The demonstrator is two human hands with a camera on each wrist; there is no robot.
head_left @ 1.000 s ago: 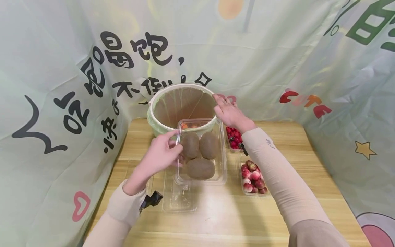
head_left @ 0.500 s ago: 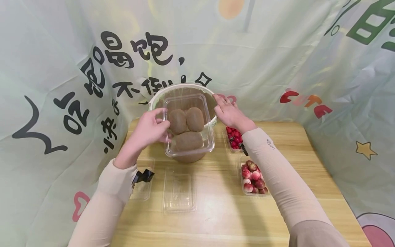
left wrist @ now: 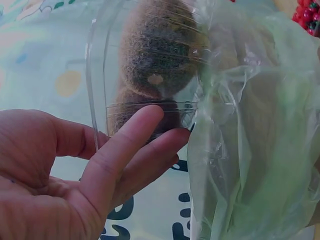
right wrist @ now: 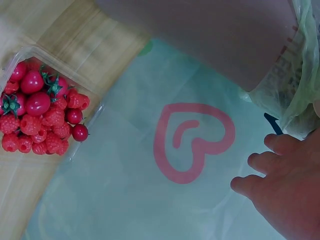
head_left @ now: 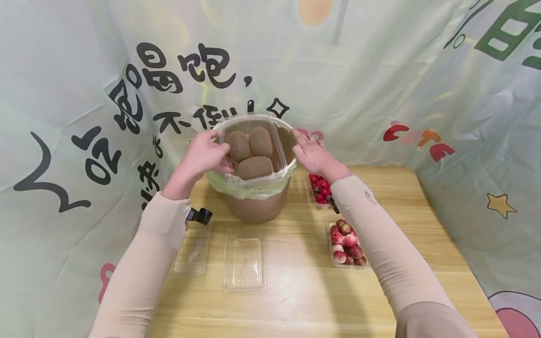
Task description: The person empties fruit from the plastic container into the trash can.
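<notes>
My left hand [head_left: 207,154] grips the left edge of a clear plastic box [head_left: 276,177], thumb above and fingers beneath. Three brown kiwifruits [head_left: 255,167] sit in the box, which tilts over the mouth of a brown bin [head_left: 258,209]. Pale green liner bag [left wrist: 250,165] hangs over the bin's outside, close beside the box in the left wrist view. On the right of the white rim rests my right hand [head_left: 314,154], its fingers fairly straight. The right wrist view shows several of its fingertips [right wrist: 245,185] beside the bag; the thumb is out of sight.
Two clear trays [head_left: 246,263] [head_left: 192,251] lie on the wooden table [head_left: 296,300] at front left. Right of the bin stand a box of raspberries and cherry tomatoes [right wrist: 37,112] and a box of red-and-white round fruits [head_left: 348,241]. Printed cloth [head_left: 359,94] surrounds the table.
My left hand has carried the box of kiwifruits up and away from me, from in front of the bin to over its mouth. My right hand has stayed on the rim.
</notes>
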